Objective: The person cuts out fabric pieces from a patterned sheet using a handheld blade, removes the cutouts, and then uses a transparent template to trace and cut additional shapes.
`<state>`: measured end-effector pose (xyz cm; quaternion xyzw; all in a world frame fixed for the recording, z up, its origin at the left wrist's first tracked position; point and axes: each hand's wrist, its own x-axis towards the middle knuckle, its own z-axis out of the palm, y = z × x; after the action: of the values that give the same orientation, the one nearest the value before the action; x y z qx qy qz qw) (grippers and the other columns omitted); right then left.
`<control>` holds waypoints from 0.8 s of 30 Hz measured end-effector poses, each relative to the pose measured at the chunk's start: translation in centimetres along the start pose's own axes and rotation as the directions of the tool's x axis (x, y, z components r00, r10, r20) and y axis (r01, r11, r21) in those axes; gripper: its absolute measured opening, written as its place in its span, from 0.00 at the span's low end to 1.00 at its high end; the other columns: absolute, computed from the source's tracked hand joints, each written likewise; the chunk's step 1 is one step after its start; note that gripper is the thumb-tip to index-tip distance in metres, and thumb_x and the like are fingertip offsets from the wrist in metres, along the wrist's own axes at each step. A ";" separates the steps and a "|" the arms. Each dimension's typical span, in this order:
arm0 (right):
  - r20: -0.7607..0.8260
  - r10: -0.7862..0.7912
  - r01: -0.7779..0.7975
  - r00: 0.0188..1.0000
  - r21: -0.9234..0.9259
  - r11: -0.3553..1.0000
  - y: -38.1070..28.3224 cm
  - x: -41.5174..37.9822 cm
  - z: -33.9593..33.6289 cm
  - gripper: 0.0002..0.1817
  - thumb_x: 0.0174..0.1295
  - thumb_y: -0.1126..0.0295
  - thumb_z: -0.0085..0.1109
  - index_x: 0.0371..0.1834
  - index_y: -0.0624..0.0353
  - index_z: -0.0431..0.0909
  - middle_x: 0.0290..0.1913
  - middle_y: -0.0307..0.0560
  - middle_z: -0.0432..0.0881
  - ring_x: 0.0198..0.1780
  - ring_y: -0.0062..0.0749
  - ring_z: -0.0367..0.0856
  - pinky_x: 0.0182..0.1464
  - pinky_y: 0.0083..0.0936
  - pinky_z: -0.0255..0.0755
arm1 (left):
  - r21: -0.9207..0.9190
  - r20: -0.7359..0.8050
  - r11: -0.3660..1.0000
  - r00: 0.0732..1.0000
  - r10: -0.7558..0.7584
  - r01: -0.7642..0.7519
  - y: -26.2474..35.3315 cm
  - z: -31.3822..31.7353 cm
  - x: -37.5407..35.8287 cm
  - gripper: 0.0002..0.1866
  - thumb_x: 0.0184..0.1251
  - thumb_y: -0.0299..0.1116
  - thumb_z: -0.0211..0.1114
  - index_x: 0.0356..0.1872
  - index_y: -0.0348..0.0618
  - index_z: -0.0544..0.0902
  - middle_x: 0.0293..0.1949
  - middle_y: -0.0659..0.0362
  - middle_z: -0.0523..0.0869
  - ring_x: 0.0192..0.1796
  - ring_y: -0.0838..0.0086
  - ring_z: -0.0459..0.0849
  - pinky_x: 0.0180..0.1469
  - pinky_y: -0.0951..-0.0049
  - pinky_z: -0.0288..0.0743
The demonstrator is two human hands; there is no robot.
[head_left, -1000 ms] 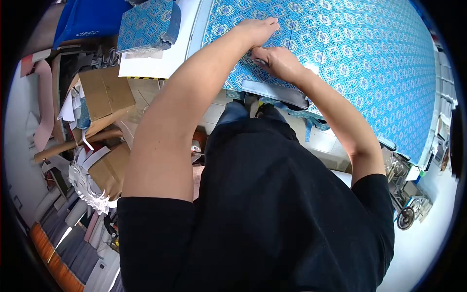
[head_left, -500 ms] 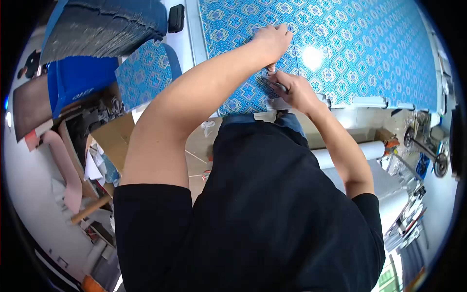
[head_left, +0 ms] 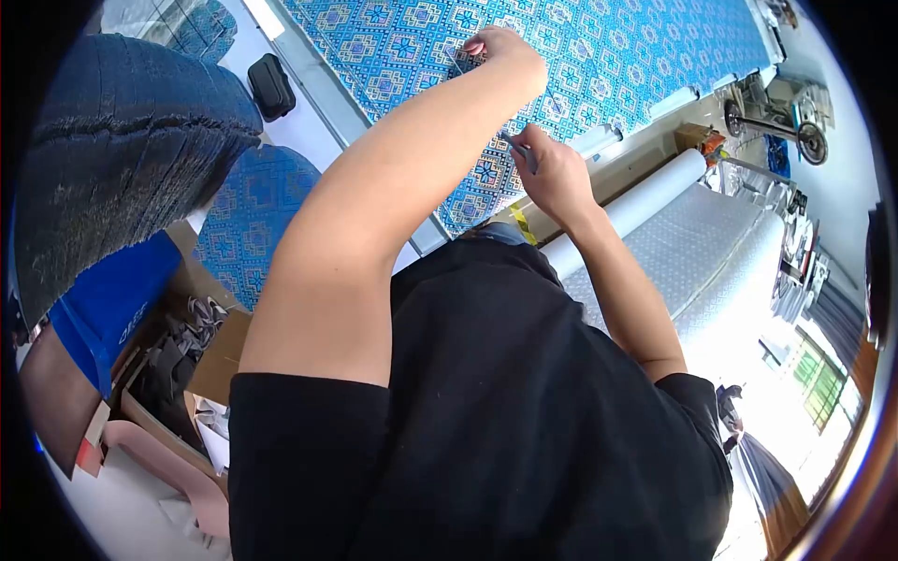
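Blue patterned fabric [head_left: 599, 65] lies across the worktable, its motifs in yellow, white and dark blue. My left hand [head_left: 500, 45] is over it with the fingers curled inward. A thin clear edge [head_left: 455, 62], like that of a transparent sheet or ruler, shows beside those fingers; my wrist and forearm cover the rest. Closer to the table's front edge, my right hand [head_left: 559, 182] is closed around a slim grey knife-like tool [head_left: 520, 150]. The tool points up and left toward my left forearm, and its tip is partly hidden.
A black case [head_left: 271, 87] sits on the white surface at left, near a thick stack of dark blue layers [head_left: 131, 140]. Rounded patterned pieces [head_left: 257, 220] lie below. A blue bin [head_left: 117, 304] stands lower left, and rolled silvery material [head_left: 673, 257] is at right.
The view has turned and shifted, so the table now slants. My left hand's fingers are curled more inward. My right hand still holds the grey tool, and more of the silvery material shows.
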<state>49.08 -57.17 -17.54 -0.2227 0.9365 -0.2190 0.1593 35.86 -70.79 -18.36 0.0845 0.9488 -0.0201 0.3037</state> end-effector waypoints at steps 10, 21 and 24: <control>-0.092 0.060 -0.051 0.994 0.102 0.993 -0.4 1.1 1.6 0.08 0.71 0.67 0.64 0.47 0.57 0.79 0.36 0.59 0.87 0.39 0.60 0.87 0.41 0.52 0.80 | 0.066 0.079 0.997 0.996 0.043 -0.048 0.8 -0.4 1.0 0.28 0.61 0.43 0.80 0.61 0.42 0.89 0.55 0.45 0.90 0.55 0.47 0.90 0.58 0.41 0.85; -0.231 0.223 -0.030 0.947 0.629 0.777 0.9 6.7 6.1 0.20 0.67 0.68 0.67 0.62 0.54 0.82 0.56 0.58 0.87 0.56 0.53 0.86 0.59 0.43 0.77 | 0.371 0.377 0.926 0.923 -0.076 -0.075 4.1 -1.9 2.8 0.30 0.63 0.31 0.79 0.64 0.33 0.79 0.46 0.43 0.80 0.55 0.46 0.84 0.59 0.24 0.82; -0.254 0.148 -0.032 0.956 0.410 0.911 -2.3 9.9 3.7 0.15 0.69 0.71 0.68 0.57 0.56 0.81 0.53 0.51 0.88 0.52 0.44 0.87 0.55 0.37 0.78 | 0.498 0.312 0.865 0.943 -0.119 -0.055 4.5 1.2 2.5 0.29 0.62 0.32 0.79 0.63 0.35 0.80 0.47 0.43 0.80 0.54 0.46 0.84 0.59 0.23 0.81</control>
<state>42.96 -65.07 -21.57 -0.1081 0.8938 -0.4282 0.0778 35.28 -66.12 -20.75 0.1397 0.8473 -0.2842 0.4264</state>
